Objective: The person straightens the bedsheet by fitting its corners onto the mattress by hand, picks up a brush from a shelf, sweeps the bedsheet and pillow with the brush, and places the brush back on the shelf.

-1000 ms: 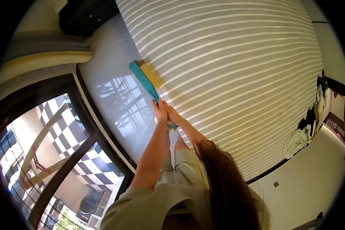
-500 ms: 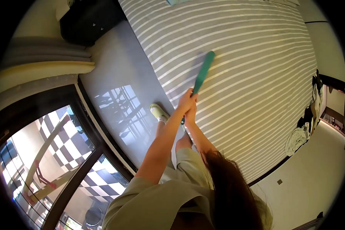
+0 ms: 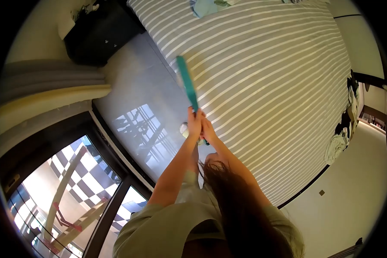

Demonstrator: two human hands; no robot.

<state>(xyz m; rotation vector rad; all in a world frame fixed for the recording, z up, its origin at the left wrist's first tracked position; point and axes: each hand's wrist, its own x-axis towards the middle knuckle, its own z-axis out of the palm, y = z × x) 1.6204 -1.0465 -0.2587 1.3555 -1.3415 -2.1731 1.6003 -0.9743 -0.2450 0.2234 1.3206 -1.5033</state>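
Observation:
A long green brush (image 3: 188, 81), probably a bed brush, points up and slightly left over the left edge of the striped bed (image 3: 253, 99). A pale strip shows along its left side. My left hand (image 3: 194, 122) is wrapped round the handle. My right hand (image 3: 207, 130) is closed on the same handle, right beside the left one. The handle's end pokes out below the hands. Whether the brush head touches the sheet I cannot tell.
Blue-green cloth (image 3: 207, 7) lies at the bed's far end. A black cabinet (image 3: 101, 36) stands at far left, near a curtain (image 3: 56, 96). A glass door (image 3: 77, 172) is on the left. Piled clothes (image 3: 337, 146) lie along the bed's right edge.
Both hands have swung the brush left, from the middle of the bed to its left edge. It tilted up-right before and now leans up-left. My view has shifted slightly.

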